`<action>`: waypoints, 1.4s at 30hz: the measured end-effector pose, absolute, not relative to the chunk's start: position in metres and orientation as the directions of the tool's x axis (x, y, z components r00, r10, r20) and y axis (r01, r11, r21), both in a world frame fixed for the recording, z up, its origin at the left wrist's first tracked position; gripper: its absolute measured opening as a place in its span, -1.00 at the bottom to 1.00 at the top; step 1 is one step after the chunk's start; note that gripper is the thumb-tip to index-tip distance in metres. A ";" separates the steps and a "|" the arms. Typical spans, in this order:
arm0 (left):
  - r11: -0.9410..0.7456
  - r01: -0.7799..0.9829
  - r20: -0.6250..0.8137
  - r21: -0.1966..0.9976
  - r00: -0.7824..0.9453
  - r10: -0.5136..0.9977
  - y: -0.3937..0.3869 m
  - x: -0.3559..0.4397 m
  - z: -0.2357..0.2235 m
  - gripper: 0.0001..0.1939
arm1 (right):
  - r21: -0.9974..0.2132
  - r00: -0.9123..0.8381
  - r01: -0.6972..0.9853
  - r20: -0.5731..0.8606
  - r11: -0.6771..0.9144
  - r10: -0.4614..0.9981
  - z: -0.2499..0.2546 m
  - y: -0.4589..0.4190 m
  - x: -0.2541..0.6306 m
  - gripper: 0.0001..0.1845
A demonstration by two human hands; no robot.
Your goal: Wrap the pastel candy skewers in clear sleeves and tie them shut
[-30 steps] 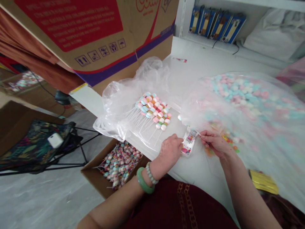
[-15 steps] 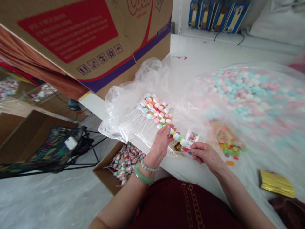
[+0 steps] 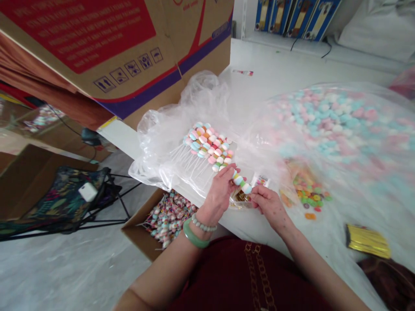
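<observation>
Between my two hands is a marshmallow skewer [image 3: 239,179], a row of pastel marshmallows with yellow and green gummy pieces between them. My left hand [image 3: 219,193] is closed around its far part, wearing a beaded bracelet and a green bangle. The fingertips of my right hand [image 3: 266,203] pinch the near end, right by the last blue-and-white marshmallow; the stick there is hidden. Just beyond my left hand lies a pile of finished-looking marshmallow skewers [image 3: 207,142], white sticks pointing left. Below the held skewer are gold twist ties [image 3: 241,197], and a small printed card [image 3: 260,179] lies behind it.
A large carton [image 3: 139,52] stands at the back left, beside crumpled clear plastic [image 3: 155,142]. Bagged marshmallows [image 3: 337,116] and gummy rings [image 3: 311,194] lie to the right, near a gold packet [image 3: 368,241]. Below the table edge, an open box [image 3: 142,237] holds skewers.
My right hand has moved left, closer to my left hand, and now pinches right against the last marshmallow. The whole view has shifted slightly. My left hand keeps its hold.
</observation>
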State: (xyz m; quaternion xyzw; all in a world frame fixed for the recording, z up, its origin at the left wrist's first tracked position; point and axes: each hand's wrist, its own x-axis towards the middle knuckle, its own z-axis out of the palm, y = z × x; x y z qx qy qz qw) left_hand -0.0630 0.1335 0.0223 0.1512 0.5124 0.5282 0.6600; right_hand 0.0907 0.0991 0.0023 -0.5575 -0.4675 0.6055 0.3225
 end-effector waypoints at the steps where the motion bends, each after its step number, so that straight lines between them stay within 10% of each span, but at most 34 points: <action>1: 0.395 -0.545 -0.506 0.740 -0.064 0.860 0.137 -0.064 0.024 -0.65 | -0.921 -0.145 0.090 -0.388 -0.378 0.910 0.003 0.100 0.097 -0.81; 6: 0.295 0.060 -0.281 0.954 -0.174 0.944 0.151 -0.054 0.014 -0.69 | -0.922 0.088 -0.055 -0.387 -0.383 0.918 -0.002 0.115 0.133 -0.80; 10: 0.078 0.782 -0.183 0.619 0.047 0.982 0.154 -0.022 0.004 -0.70 | -0.914 0.161 -0.130 -0.402 -0.384 0.901 -0.007 0.123 0.145 -0.78; 15: 0.028 0.935 -0.281 0.353 0.078 0.957 0.162 0.002 0.006 -0.58 | -0.907 0.176 -0.139 -0.419 -0.398 0.891 -0.011 0.122 0.145 -0.75; 27: 0.261 0.570 -0.276 0.779 -0.062 0.959 0.169 -0.035 0.000 -0.72 | -0.904 0.062 -0.115 -0.420 -0.411 0.906 -0.002 0.113 0.150 -0.76; 31: 0.325 0.195 -0.284 0.925 -0.212 0.935 0.172 -0.052 0.009 -0.79 | -0.884 -0.048 -0.130 -0.447 -0.449 0.893 0.011 0.105 0.150 -0.76; 36: 0.406 -0.414 -0.512 0.815 -0.187 0.838 0.157 -0.066 0.016 -0.85 | -0.811 -0.192 -0.312 -0.456 -0.495 0.869 0.019 0.100 0.125 -0.70; 42: 0.328 -0.513 -0.451 0.793 -0.133 0.882 0.122 -0.062 0.027 -0.74 | -0.894 -0.089 -0.224 -0.377 -0.387 0.922 0.018 0.105 0.072 -0.69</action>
